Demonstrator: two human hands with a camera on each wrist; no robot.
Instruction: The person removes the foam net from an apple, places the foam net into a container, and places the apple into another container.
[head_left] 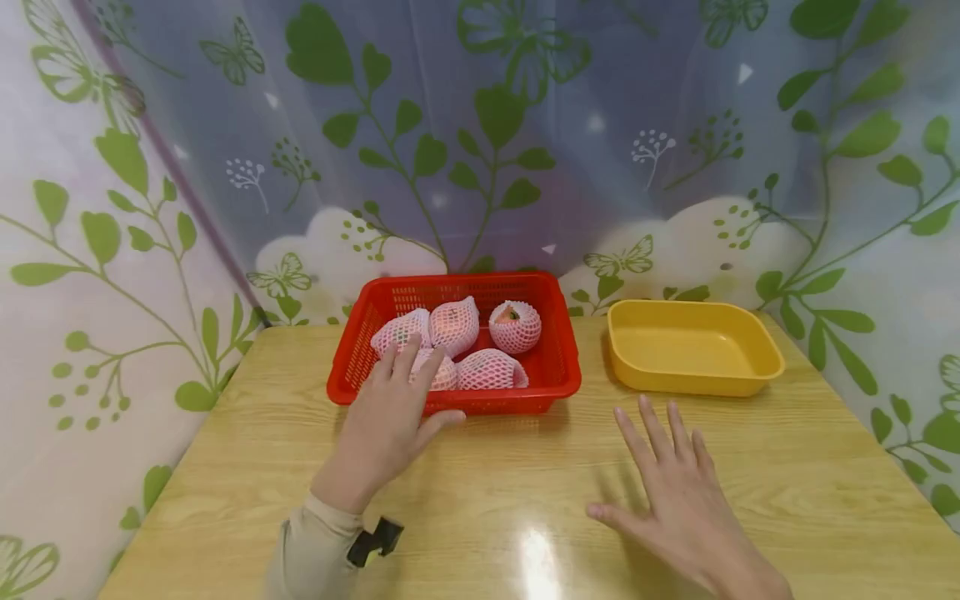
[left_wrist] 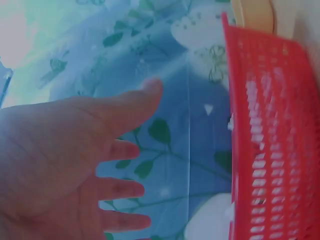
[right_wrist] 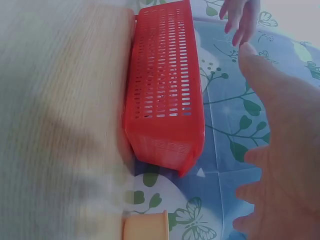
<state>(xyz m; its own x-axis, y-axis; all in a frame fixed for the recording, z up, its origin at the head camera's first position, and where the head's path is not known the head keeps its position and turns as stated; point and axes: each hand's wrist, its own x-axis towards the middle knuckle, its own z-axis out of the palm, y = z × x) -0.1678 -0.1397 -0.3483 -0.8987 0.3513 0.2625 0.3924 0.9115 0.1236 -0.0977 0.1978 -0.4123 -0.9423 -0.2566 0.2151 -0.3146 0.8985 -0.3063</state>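
Note:
A red plastic basket [head_left: 454, 403] holds several round fruits in pink foam nets, one of them the netted fruit [head_left: 515, 327] at the right with a leafy top showing. My left hand [head_left: 390, 417] hovers over the basket's front left edge, fingers spread and nothing in them; it hides part of the front fruits. In the left wrist view the hand [left_wrist: 75, 160] stands apart from the basket's slotted side [left_wrist: 270, 150]. My right hand [head_left: 675, 492] is held above the table in front of a yellow tray [head_left: 697, 382], fingers spread, holding nothing.
The wooden table [head_left: 495, 492] carries the basket at its back middle and the yellow tray at its back right. Behind them hangs a leaf-patterned curtain [head_left: 450, 217]. A black strap mount [head_left: 375, 542] sits on the left wrist.

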